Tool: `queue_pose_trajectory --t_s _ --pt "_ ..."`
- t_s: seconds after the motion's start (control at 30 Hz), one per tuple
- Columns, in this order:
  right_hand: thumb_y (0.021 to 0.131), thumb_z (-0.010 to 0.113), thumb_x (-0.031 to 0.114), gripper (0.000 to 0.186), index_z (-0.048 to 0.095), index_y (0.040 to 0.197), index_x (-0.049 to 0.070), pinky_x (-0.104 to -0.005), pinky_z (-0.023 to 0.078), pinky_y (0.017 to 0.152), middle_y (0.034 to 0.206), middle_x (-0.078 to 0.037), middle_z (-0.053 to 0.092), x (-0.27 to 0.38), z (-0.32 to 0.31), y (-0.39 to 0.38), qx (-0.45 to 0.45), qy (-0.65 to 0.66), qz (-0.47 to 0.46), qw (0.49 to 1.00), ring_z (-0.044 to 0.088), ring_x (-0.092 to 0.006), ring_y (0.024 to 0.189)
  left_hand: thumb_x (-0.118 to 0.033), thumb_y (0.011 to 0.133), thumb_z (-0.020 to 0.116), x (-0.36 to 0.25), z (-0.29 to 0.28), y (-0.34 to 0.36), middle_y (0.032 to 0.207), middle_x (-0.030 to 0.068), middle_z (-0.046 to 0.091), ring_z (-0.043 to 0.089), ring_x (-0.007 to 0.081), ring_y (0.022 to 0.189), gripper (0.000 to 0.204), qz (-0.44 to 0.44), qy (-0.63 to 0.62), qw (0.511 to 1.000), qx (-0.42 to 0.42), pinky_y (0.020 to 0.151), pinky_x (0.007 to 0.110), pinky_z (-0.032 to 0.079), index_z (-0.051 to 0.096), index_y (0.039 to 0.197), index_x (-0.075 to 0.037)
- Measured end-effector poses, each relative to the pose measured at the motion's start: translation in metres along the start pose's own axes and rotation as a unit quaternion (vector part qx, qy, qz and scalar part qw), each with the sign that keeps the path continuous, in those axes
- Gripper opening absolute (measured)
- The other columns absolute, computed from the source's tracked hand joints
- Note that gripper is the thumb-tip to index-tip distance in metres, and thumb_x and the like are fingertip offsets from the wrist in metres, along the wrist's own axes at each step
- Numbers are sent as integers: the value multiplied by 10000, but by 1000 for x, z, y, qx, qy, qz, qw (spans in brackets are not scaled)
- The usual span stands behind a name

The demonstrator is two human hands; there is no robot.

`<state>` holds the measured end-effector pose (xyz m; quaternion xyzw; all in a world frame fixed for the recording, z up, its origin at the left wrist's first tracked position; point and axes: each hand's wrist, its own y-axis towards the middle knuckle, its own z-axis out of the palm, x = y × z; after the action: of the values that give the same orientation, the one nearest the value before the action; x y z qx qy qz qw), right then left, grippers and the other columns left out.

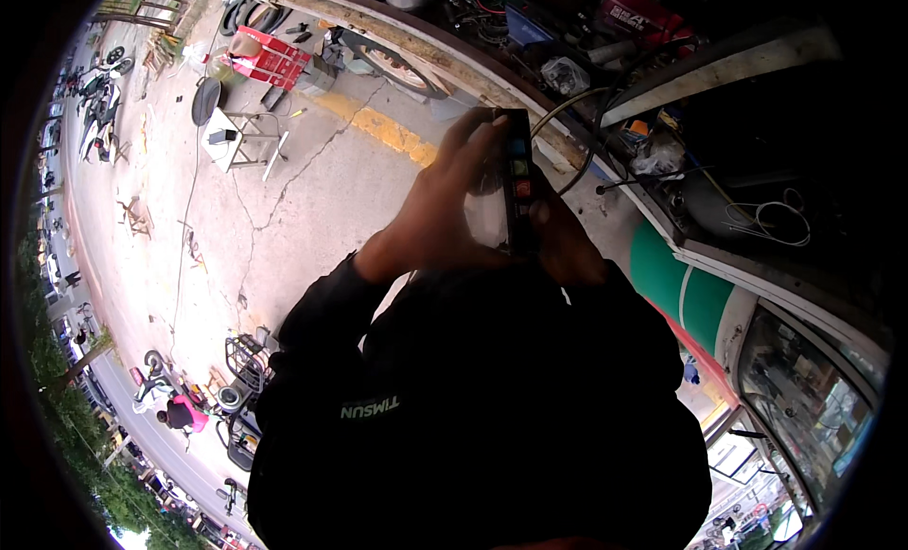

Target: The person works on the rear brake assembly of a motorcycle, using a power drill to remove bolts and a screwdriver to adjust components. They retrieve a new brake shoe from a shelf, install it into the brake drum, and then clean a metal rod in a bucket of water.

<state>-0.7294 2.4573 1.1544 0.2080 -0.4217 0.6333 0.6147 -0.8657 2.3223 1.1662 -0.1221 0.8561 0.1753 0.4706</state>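
Left hand gripped phone, fingers curled toward far end; long axis ran fore-and-aft; right hand sat at right edge, grip too dark to tell

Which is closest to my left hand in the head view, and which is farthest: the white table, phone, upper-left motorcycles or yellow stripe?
From the left hand:
1. phone, held in it
2. yellow stripe, up-left on the ground
3. white table, farther left
4. motorcycles, far upper left
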Motion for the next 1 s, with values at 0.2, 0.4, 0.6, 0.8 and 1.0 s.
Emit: queue_pose_trajectory --t_s 0.2,0.4,0.6,0.8,1.0 --pt "851 705 187 854 212 1534 42 -384 456 1060 1424 -113 433 -11 10 28 70 21 93 993 457 -237 1323 -242 591 926 23 -12 -47 1545 253 245 544 407 1251 1102 -1 -38 996 -85 944 434 562 329 1507 -108" --pt "836 750 273 916 226 1535 -5 -378 426 1059 1378 -179 474 -18 8 54 58 -281 -45 957 504 -269 1261 -119 855 737 26 -12 -75 1490 232 360 517 372 1289 759 -120 -271 945 -140 930 463 564 300 1468 -26" --pt "727 829 314 1010 283 1494 -52 -476 402 1082 1418 -278 403 -17 -1 72 -4 -523 -119 844 453 -396 1317 -31 936 620 19 10 -62 1408 208 465 540 298 1268 535 -229 -281 893 -265 949 400 552 347 1395 2" --pt "626 857 471 1161 296 1504 -40 -542 370 1077 1451 -343 349 -13 -11 83 5 -661 -196 724 409 -493 1328 33 952 595 31 30 -62 1406 136 453 599 205 1126 433 -278 -376 831 -302 878 327 521 350 1295 -63" --pt "638 831 581 1163 336 1499 -23 -574 403 1017 1457 -342 349 -8 -35 96 45 -678 -215 701 433 -510 1291 63 938 579 30 51 -45 1324 127 496 613 210 1105 410 -284 -415 780 -371 893 334 522 341 1240 -81"
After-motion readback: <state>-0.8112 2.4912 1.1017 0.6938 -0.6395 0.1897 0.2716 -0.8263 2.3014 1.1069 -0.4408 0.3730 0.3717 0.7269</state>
